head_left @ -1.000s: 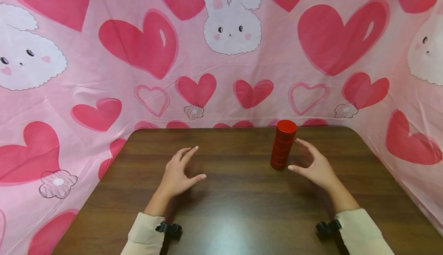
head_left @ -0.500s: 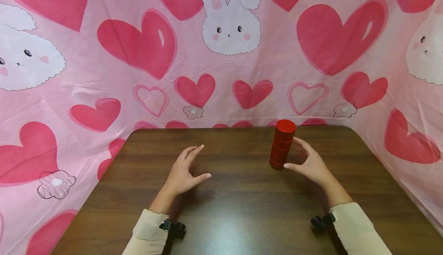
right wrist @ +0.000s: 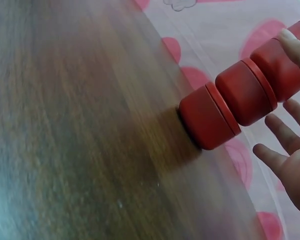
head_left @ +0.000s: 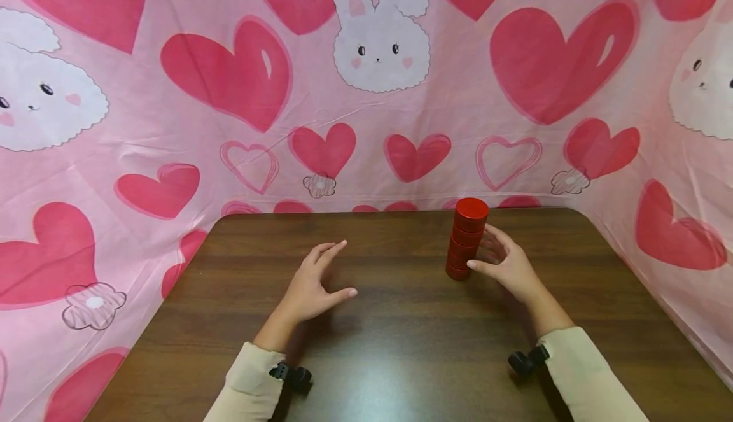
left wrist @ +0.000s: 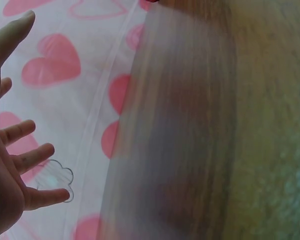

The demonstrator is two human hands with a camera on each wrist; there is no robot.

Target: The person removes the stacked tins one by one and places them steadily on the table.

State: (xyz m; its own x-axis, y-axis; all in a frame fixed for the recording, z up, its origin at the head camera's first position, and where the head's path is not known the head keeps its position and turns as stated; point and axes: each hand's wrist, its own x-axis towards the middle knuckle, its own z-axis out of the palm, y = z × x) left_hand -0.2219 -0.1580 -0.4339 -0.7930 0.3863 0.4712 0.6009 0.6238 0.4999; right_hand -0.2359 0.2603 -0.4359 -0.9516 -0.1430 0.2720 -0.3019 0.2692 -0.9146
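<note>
Several small red round lidded tins (head_left: 466, 237) stand one on another in a tall stack on the wooden table, leaning slightly in the head view. My right hand (head_left: 511, 268) is at the stack's right side, thumb across its front and fingertips partly hidden behind it. In the right wrist view the thumb (right wrist: 296, 49) overlaps an upper tin, while the other fingers extend loosely beside the lower tins (right wrist: 210, 117). My left hand (head_left: 309, 288) hovers over the table left of centre, holding nothing; its fingers are spread in the left wrist view.
The brown wooden table (head_left: 389, 333) reaches back to a pink cloth (head_left: 252, 104) printed with hearts and rabbits, which hangs behind it and at both sides. A black wrist camera (head_left: 298, 379) sits on the left sleeve, another camera (head_left: 523, 363) on the right.
My right hand has moved left to the stack, its thumb now overlapping the tins. My left hand has drifted to the right. The stack stands in the same place.
</note>
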